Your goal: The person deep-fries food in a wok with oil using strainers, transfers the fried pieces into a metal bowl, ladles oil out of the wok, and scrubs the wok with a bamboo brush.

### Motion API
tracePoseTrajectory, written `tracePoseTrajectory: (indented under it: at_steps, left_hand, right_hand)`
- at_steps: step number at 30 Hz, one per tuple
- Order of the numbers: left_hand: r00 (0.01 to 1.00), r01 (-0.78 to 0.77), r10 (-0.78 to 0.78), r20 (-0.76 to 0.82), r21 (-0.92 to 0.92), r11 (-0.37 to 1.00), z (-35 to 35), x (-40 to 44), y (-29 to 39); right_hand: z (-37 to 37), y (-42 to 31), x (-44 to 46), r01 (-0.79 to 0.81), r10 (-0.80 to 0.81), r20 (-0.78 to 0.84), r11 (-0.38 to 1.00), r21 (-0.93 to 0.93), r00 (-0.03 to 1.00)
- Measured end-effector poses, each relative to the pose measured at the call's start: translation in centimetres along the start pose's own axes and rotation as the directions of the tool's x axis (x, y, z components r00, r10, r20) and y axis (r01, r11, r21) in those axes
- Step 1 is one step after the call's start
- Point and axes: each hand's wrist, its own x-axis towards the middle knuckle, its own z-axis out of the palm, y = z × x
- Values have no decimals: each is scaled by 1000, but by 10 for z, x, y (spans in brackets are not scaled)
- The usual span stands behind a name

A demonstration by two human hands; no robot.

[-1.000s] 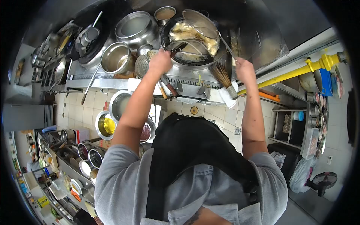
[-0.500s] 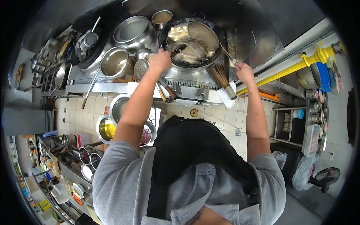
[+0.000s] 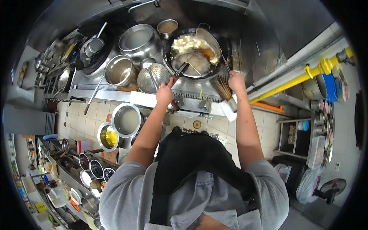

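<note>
My left hand [image 3: 165,94] is closed round the wooden handle of a wide round strainer [image 3: 195,70], which sits low in the near part of the wok [image 3: 166,57]. My right hand [image 3: 236,81] grips the thin metal handle of a mesh strainer [image 3: 209,39], tilted along the wok's far right side. Pale pieces of food [image 3: 188,44] lie in bubbling brown oil [image 3: 207,53] beyond the left strainer. Just left of the wok is a perforated skimmer [image 3: 152,79], close to my left hand. A bamboo brush [image 3: 223,87] rests beside my right hand.
Metal pots [image 3: 119,71] and a large lidded pot [image 3: 138,40] stand left of the wok. A yellow pipe [image 3: 283,84] runs along the right. Behind the stove edge, a bowl of yellow liquid [image 3: 109,138] and a steel bowl [image 3: 126,120] stand near my left arm.
My left hand has pulled back towards my body with its strainer, which now sits lower in the wok. My right hand has shifted slightly left, and more of the pale food shows.
</note>
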Motion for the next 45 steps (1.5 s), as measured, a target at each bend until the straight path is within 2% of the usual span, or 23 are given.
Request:
tracePoseTrajectory:
  at_steps: [4,6,7,9,11,17,19,20,21,22,23,24,25,26,27,28,30,31,33,37,40,42,45]
  left_hand:
    - [994,64,-62,-88,22,998,-8,-40,6]
    - [935,-32,74,-348,125,992,-10,-71,12]
    - [934,-23,66,-351,125,992,-13,-87,17]
    - [985,-110,104,-139,-33,993,-18,-125,25]
    - [947,143,-52,318,-270,952,-3,-158,21]
    - [935,348,-294,200,-342,873,84,-285,-48]
    - [793,529,-369,485,-248,811,110,-320,-77]
    - [792,225,-46,609,-220,949,151,-342,-115]
    - [652,-109,254,714,-243,964,182,-363,-141]
    - [534,574,-162,830,-215,790,168,-378,-123]
    - [246,889,-299,922,-92,448,155,-379,-109]
    - [-68,997,-404,912,80,12,148,-383,-98]
    - [-68,997,-406,911,71,-9,144,-382,-95]
    - [275,946,-594,756,-102,308,133,-381,-91]
    - [610,763,-614,501,-162,625,126,-372,-88]
    - [678,730,-649,345,-211,651,125,-356,-85]
    - [756,645,-628,183,-370,668,98,-303,-72]
    - [787,593,-589,181,-486,642,70,-269,-60]
    - [937,273,-348,-29,-561,781,0,-199,-24]
    - [945,12,-81,-318,-213,977,-20,-79,-15]
    - [947,-23,17,-320,-13,1000,-18,-25,-15]
    - [989,83,-64,130,-142,986,0,-1,-26]
    - [996,37,-25,85,-141,989,1,-3,-18]
  right_hand:
    - [-31,-29,-8,16,-17,-44,1000,-19,999]
    - [-19,-29,3,21,-20,-98,1000,8,995]
    - [-7,-23,13,29,-28,-94,1000,9,995]
    - [21,-7,31,144,-143,-18,988,62,990]
    - [28,17,48,168,-168,76,986,6,983]
    - [-45,-26,13,102,-100,60,994,-29,993]
    - [-33,-33,21,50,-49,47,998,-29,998]
    - [-16,-19,34,117,-116,32,992,-36,993]
    - [-12,-11,39,128,-126,49,991,-34,991]
    - [-8,-6,45,132,-127,81,989,-63,989]
    - [-8,-1,54,143,-133,109,985,-92,985]
    - [-3,16,66,227,-217,91,966,-123,972]
    - [-31,-13,49,142,-130,115,985,-103,985]
    - [-36,-19,38,133,-127,76,988,-78,989]
    - [-38,-22,31,120,-118,31,991,-56,992]
    - [-37,-30,21,122,-120,34,991,-57,992]
    - [-33,-44,-1,135,-134,-47,991,9,990]
    - [5,-20,6,197,-177,-105,952,235,979]
    - [37,-36,-5,-66,30,73,827,558,997]
    - [58,-110,-42,-298,165,259,698,651,952]
    - [104,-124,-50,-245,138,224,781,574,965]
    - [122,-134,-56,-184,121,152,834,520,981]
    - [117,-163,-69,-136,94,125,910,393,988]
